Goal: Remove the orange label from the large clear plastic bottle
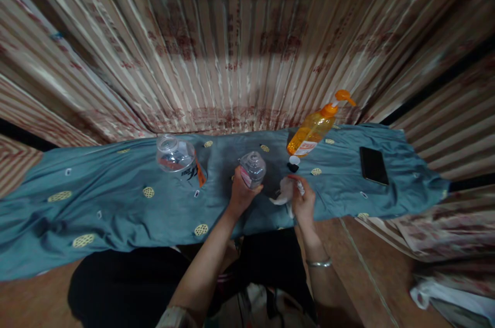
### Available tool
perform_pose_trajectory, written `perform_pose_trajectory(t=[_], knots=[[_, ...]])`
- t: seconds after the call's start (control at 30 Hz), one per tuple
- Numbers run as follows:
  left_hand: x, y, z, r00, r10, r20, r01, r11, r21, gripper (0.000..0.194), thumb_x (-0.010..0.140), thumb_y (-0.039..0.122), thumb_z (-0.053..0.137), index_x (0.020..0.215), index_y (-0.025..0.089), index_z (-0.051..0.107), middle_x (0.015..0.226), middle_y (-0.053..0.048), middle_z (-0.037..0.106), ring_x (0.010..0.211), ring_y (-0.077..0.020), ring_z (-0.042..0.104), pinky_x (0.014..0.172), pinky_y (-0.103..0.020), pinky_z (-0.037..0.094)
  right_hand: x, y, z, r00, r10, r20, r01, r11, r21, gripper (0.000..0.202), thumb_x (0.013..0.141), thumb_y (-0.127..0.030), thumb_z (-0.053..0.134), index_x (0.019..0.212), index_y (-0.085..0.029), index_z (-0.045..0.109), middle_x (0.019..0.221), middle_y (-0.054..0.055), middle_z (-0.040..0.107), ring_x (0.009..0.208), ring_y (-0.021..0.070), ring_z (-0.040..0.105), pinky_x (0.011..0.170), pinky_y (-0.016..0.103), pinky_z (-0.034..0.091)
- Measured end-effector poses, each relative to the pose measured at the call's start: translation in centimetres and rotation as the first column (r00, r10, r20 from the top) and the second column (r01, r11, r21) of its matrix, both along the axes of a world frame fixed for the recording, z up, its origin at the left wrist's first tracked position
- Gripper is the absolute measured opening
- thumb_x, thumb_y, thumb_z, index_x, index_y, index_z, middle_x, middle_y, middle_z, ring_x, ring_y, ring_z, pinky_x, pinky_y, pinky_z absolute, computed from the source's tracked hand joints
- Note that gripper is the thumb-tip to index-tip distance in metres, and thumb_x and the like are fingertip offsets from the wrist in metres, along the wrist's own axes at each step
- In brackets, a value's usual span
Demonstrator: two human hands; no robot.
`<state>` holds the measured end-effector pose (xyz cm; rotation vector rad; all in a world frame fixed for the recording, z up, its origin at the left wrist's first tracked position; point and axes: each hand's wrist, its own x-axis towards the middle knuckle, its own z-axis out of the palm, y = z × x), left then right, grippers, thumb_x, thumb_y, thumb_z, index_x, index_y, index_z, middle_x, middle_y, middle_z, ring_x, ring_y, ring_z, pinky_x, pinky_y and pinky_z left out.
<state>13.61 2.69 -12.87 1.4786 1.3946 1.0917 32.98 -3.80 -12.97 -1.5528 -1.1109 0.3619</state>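
Note:
My left hand point(243, 193) is wrapped round a clear plastic bottle point(255, 167) with a pinkish label, held over the middle of the cloth. In my right hand point(303, 198) is a crumpled white tissue point(285, 191), pinched between the fingers, its loose end hanging to the left. Just beyond that hand lie a small white cap point(294, 160) and a small black piece point(293, 167). An orange pump bottle point(309, 133) with amber liquid stands behind them.
A large clear plastic jar point(176, 155) with black and orange print stands to the left. On the right lies a black phone point(373, 165). A teal patterned cloth point(127, 214) covers the narrow table. Striped curtains point(240, 60) hang close behind it.

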Motion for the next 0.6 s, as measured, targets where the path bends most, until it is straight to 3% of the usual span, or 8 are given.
perform_pose_trajectory(t=[0.1, 0.17, 0.23, 0.33, 0.4, 0.47, 0.53, 0.6], knots=[[0.0, -0.1, 0.2, 1.000, 0.002, 0.004, -0.002, 1.000, -0.002, 0.041, 0.101, 0.039, 0.071, 0.136, 0.018, 0.064, 0.137, -0.012, 0.068, 0.117, -0.0282, 0.071, 0.098, -0.051, 0.063, 0.4, 3.1, 1.0, 0.998, 0.055, -0.017, -0.055, 0.998, -0.023, 0.043, 0.098, -0.053, 0.048, 0.110, -0.020, 0.074, 0.107, 0.014, 0.081, 0.098, 0.0291, 0.076, 0.090, 0.044, 0.062], [0.1, -0.2, 0.2, 1.000, 0.005, 0.016, -0.005, 1.000, 0.000, 0.041, 0.101, 0.039, 0.071, 0.136, 0.018, 0.064, 0.137, -0.012, 0.068, 0.116, -0.0279, 0.071, 0.097, -0.051, 0.063, 0.6, 4.7, 1.5, 0.989, 0.149, 0.022, -0.147, 0.987, -0.070, 0.055, 0.088, -0.062, 0.062, 0.122, -0.019, 0.071, 0.123, 0.018, 0.078, 0.114, 0.0328, 0.073, 0.100, 0.049, 0.060], [0.2, -0.2, 0.2, 1.000, 0.010, 0.027, -0.010, 1.000, 0.005, 0.041, 0.101, 0.039, 0.071, 0.136, 0.018, 0.064, 0.136, -0.012, 0.068, 0.116, -0.0278, 0.071, 0.097, -0.050, 0.063, 0.8, 5.5, 2.0, 0.986, 0.158, 0.050, -0.156, 0.987, -0.039, 0.072, 0.078, -0.065, 0.076, 0.131, -0.018, 0.067, 0.142, 0.021, 0.069, 0.135, 0.0364, 0.063, 0.114, 0.055, 0.052], [0.3, -0.2, 0.0, 0.999, 0.021, 0.037, -0.021, 1.000, 0.018, 0.041, 0.101, 0.039, 0.071, 0.136, 0.018, 0.064, 0.137, -0.012, 0.068, 0.117, -0.0281, 0.071, 0.098, -0.051, 0.063, 0.8, 5.7, 2.0, 0.977, 0.136, -0.163, -0.124, 0.989, 0.080, 0.065, 0.085, -0.064, 0.074, 0.135, -0.024, 0.065, 0.152, 0.017, 0.063, 0.143, 0.0331, 0.059, 0.113, 0.054, 0.053], [0.3, -0.2, -0.3, 0.999, 0.027, 0.041, -0.028, 0.999, 0.024, 0.041, 0.101, 0.039, 0.071, 0.136, 0.018, 0.064, 0.137, -0.012, 0.068, 0.117, -0.0281, 0.071, 0.098, -0.051, 0.063, 0.4, 6.1, 1.4, 0.868, 0.229, -0.440, -0.217, 0.973, 0.079, 0.051, 0.091, -0.064, 0.066, 0.128, -0.029, 0.066, 0.144, 0.011, 0.069, 0.127, 0.0288, 0.071, 0.097, 0.047, 0.063], [0.3, -0.1, -0.5, 0.998, 0.030, 0.046, -0.032, 0.999, 0.024, 0.041, 0.101, 0.039, 0.071, 0.135, 0.018, 0.064, 0.137, -0.012, 0.068, 0.116, -0.0279, 0.071, 0.098, -0.051, 0.063, -0.4, 6.8, 0.5, 0.699, 0.297, -0.651, -0.354, 0.934, 0.045, 0.042, 0.092, -0.065, 0.063, 0.116, -0.031, 0.067, 0.133, 0.009, 0.074, 0.110, 0.0261, 0.078, 0.084, 0.043, 0.067], [0.3, -0.1, -0.7, 0.998, 0.029, 0.055, -0.030, 0.999, 0.022, 0.041, 0.101, 0.039, 0.071, 0.135, 0.018, 0.064, 0.136, -0.012, 0.068, 0.116, -0.0277, 0.071, 0.097, -0.050, 0.063, -1.2, 7.6, -0.5, 0.610, 0.293, -0.736, -0.411, 0.911, 0.021, 0.036, 0.092, -0.063, 0.062, 0.107, -0.031, 0.066, 0.130, 0.008, 0.076, 0.103, 0.0244, 0.079, 0.083, 0.046, 0.067], [0.3, -0.2, -0.8, 0.997, 0.028, 0.067, -0.029, 0.999, 0.020, 0.041, 0.101, 0.039, 0.071, 0.135, 0.018, 0.064, 0.136, -0.012, 0.068, 0.115, -0.0277, 0.071, 0.097, -0.050, 0.063, -1.8, 7.9, -1.1, 0.590, 0.284, -0.756, -0.416, 0.909, 0.016, 0.034, 0.092, -0.062, 0.062, 0.106, -0.031, 0.065, 0.132, 0.008, 0.076, 0.103, 0.0237, 0.079, 0.086, 0.049, 0.067]])
